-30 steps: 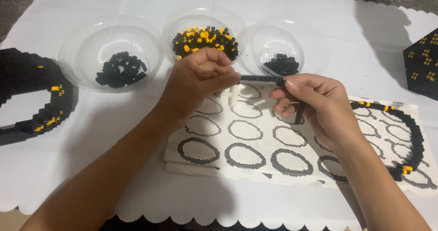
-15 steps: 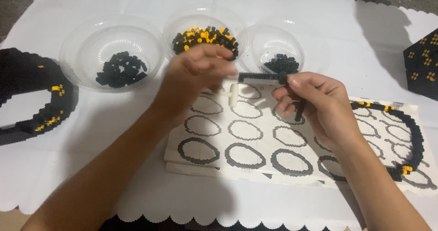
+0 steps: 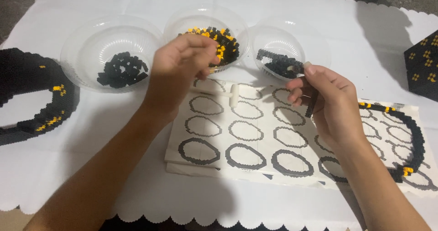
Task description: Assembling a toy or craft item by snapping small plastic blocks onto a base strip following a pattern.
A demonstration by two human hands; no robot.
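My left hand (image 3: 182, 71) hovers at the near rim of the middle clear bowl (image 3: 207, 13), which holds black and orange small bricks (image 3: 226, 41). Its fingertips are pinched together, and nothing shows between them. My right hand (image 3: 328, 103) grips a thin black strip of joined bricks (image 3: 278, 61). The strip reaches left over the right clear bowl (image 3: 292, 34), and a short end pokes out below the fingers. Both hands are above a paper sheet printed with ring outlines (image 3: 246, 135).
A left clear bowl (image 3: 68, 53) holds black bricks (image 3: 122, 69). A small white T-shaped tool (image 3: 233, 95) lies on the sheet. A black ring build (image 3: 27, 98) sits far left, a black arc (image 3: 413, 135) right, and a black dotted block (image 3: 424, 71) at the right edge. White scalloped cloth (image 3: 45, 167) covers the table.
My left hand let go of the strip's left end and drew back toward the middle bowl. The white tool it covered now shows on the sheet. My right hand keeps the strip.
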